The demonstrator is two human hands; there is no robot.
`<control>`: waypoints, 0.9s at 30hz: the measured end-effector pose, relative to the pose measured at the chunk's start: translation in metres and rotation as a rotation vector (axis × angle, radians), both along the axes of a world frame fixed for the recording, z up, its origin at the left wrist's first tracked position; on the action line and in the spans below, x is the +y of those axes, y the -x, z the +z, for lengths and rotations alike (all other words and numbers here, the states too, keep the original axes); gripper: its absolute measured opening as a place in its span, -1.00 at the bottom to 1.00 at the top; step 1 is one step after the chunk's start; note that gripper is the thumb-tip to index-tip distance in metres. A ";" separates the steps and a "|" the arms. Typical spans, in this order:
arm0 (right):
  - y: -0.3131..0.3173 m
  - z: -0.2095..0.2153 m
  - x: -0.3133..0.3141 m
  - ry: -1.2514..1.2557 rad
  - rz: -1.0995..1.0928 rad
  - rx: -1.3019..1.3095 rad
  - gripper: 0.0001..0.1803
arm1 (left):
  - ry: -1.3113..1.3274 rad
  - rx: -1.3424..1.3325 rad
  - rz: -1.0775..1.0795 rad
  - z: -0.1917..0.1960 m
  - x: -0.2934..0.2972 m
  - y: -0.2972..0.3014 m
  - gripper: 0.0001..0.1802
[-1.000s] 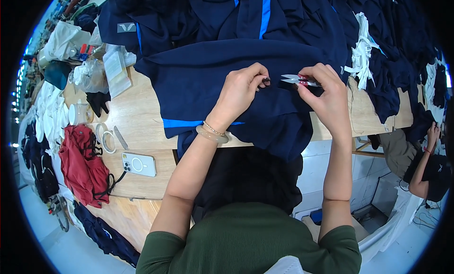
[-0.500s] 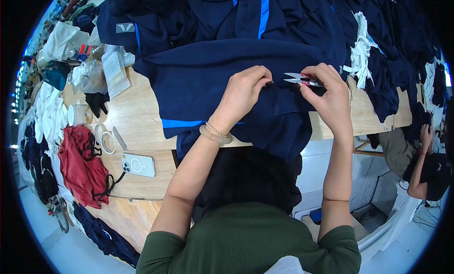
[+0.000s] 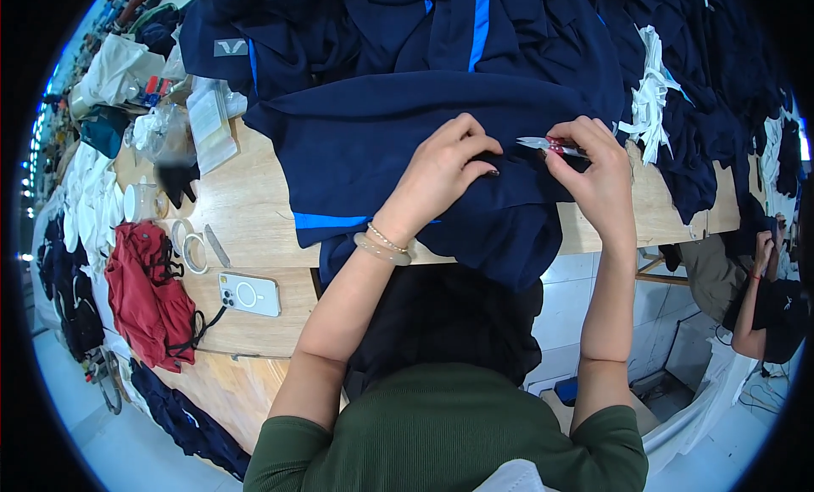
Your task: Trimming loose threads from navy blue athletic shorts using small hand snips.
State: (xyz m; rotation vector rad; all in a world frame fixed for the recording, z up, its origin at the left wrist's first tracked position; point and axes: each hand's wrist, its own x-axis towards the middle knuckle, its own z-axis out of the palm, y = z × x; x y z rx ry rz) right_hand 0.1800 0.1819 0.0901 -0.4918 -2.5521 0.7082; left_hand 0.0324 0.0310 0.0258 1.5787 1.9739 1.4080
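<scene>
The left hand (image 3: 445, 165) pressed down on a navy garment (image 3: 407, 144) with a blue stripe, its fingers pinching a fold, where it lay spread over the wooden counter (image 3: 246, 237). The right hand (image 3: 593, 174) was closed around small thread snips (image 3: 543, 144), blades pointing toward the left hand. A white phone (image 3: 248, 293) and a red bag (image 3: 148, 293) lay near the counter's left end.

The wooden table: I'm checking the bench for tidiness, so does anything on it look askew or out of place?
Nothing looks damaged or spilled. The navy garment under the left hand hangs over the wooden table edge, and the right hand holds small snips. A white phone and a red bag lie loosely at the left end.
</scene>
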 end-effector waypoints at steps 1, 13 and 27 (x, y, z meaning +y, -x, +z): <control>0.000 0.000 -0.001 0.014 -0.005 0.001 -0.84 | 0.000 0.002 0.001 -0.004 0.002 0.000 -0.82; 0.000 -0.006 -0.004 0.063 0.015 -0.007 -0.81 | 0.025 0.006 0.034 -0.011 0.011 0.003 -0.97; 0.014 0.002 -0.009 -0.059 0.100 -0.088 -0.86 | 0.003 -0.210 0.101 0.002 0.005 0.004 -0.94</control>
